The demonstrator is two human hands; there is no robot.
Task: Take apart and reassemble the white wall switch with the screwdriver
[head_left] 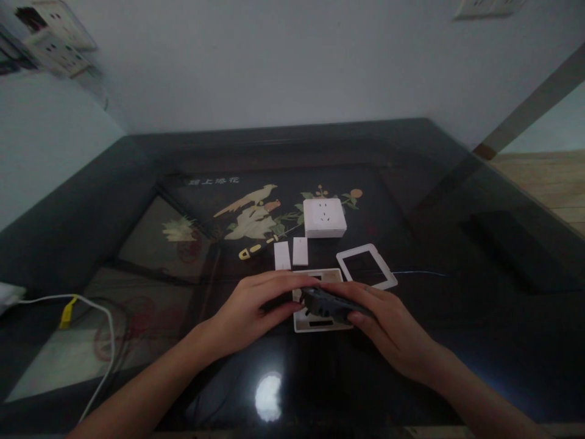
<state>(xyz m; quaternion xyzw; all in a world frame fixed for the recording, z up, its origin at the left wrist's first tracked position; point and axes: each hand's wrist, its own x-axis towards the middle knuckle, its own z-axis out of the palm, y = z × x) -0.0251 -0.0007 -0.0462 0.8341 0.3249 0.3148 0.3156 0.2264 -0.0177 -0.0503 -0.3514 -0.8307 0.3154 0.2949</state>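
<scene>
A dark grey flat part [331,305] with small dark prongs at its left end is tilted between my hands. My left hand [267,299] has its thumb and fingers closed about the prong end. On the other end, my right hand [388,323] grips with thumb below and fingers on top. Right beneath them lies an open white wall box [320,327], partly covered by my fingers and the part. Two small white rectangular covers, a left cover [282,255] and a right cover [300,251], lie just beyond my left hand. A white square frame [388,275] rests beyond my right hand.
A white boxed wall socket [324,218] stands farther back. A yellow-and-dark screwdriver [256,248] lies left of the covers. A white cable [111,329] with a yellow tag [67,313] runs along the left side. A dark flat object [525,250] lies at right on the glossy black table [256,143].
</scene>
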